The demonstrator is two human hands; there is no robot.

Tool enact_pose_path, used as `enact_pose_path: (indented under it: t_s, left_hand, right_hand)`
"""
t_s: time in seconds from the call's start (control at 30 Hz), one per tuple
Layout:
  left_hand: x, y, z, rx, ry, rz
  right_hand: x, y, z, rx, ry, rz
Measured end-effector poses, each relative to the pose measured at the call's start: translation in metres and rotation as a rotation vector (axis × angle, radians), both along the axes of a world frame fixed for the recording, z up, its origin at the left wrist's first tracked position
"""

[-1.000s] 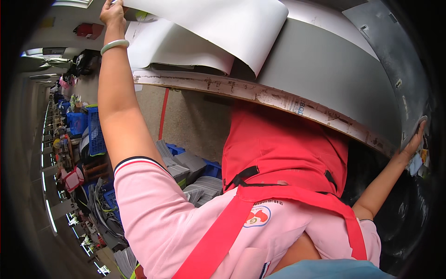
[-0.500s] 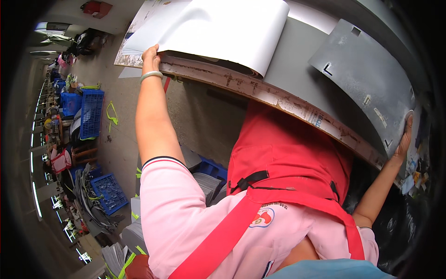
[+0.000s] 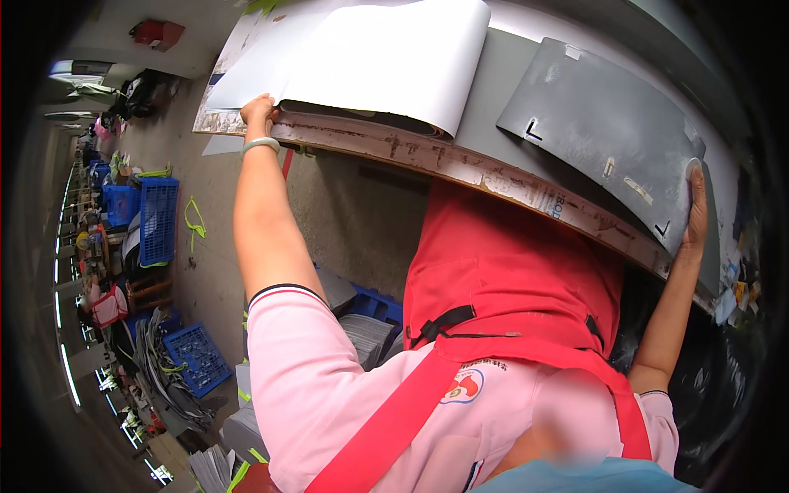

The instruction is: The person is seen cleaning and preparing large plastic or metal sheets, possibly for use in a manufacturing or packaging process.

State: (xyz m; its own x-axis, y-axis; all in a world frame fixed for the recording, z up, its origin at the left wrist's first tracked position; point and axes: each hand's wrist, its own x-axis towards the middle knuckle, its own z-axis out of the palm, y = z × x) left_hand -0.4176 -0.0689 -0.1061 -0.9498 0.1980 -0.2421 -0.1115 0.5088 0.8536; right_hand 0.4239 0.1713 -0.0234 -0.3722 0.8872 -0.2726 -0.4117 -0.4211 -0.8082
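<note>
A large white sheet (image 3: 386, 57), curled over at its right end, lies on the worktable. My left hand (image 3: 260, 109) is closed on its near left corner, by the table's front edge. To the right, a stiff dark grey plate (image 3: 600, 123) with small slots and black corner marks bows up above a flat grey sheet (image 3: 485, 94). My right hand (image 3: 697, 205) grips the plate's right edge, its fingers partly hidden. The plate's near edge stands off the surface below.
The worn wooden table edge (image 3: 394, 148) runs across in front of me. Scraps of tape and paper (image 3: 735, 300) hang at its right end. Blue plastic crates (image 3: 159, 220), bundles of grey strips (image 3: 156, 361) and green straps lie on the floor at left. A red object (image 3: 158, 34) sits at upper left.
The grey plate has shifted left over the grey sheet, my right hand moving with it. My left hand stays at the white sheet's corner. The whole view has shifted slightly.
</note>
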Motion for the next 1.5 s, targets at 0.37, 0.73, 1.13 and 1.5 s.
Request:
enact_pose_path:
  t_s: [0.37, 0.73, 1.13, 1.5]
  left_hand:
    - [-0.02, -0.009, -0.011, 0.113, 0.104, 0.034]
    - [0.217, 0.047, 0.093, 0.421, 0.649, -0.669]
    - [0.439, 0.087, 0.06, 0.174, 0.978, -1.478]
    - [0.445, 0.064, 0.068, 0.077, 0.746, -1.549]
  right_hand:
    - [-0.001, 0.007, -0.016, 0.046, -0.128, -0.067]
    - [0.04, 0.071, -0.05, 0.477, -0.994, 0.068]
    - [0.006, 0.076, -0.044, 0.468, -1.116, -0.006]
    - [0.001, 0.063, -0.041, 0.541, -1.096, 0.039]
